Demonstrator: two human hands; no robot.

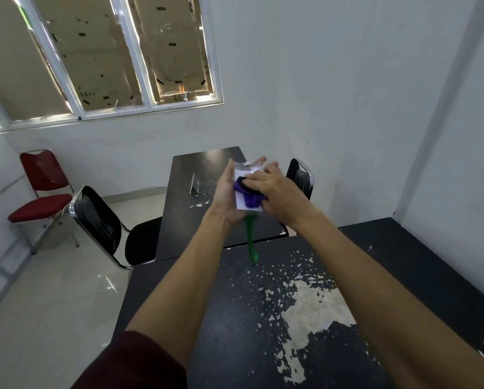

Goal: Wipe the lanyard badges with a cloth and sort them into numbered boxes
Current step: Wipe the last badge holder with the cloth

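My left hand [226, 195] holds a white lanyard badge [242, 206] flat in its palm, raised above the black table. A green lanyard strap [251, 240] hangs down from the badge's lower edge. My right hand [277, 189] presses a purple and black cloth [248, 193] against the badge's face. Most of the badge is hidden under the cloth and fingers. No numbered boxes are in view.
A black table [375, 256] with a worn, flaking top lies below my arms. A second black table [190, 214] stands beyond, carrying a clear stand [193, 184]. Black chairs [100, 226] [301, 175] flank it, and a red chair [43, 189] stands near the left wall.
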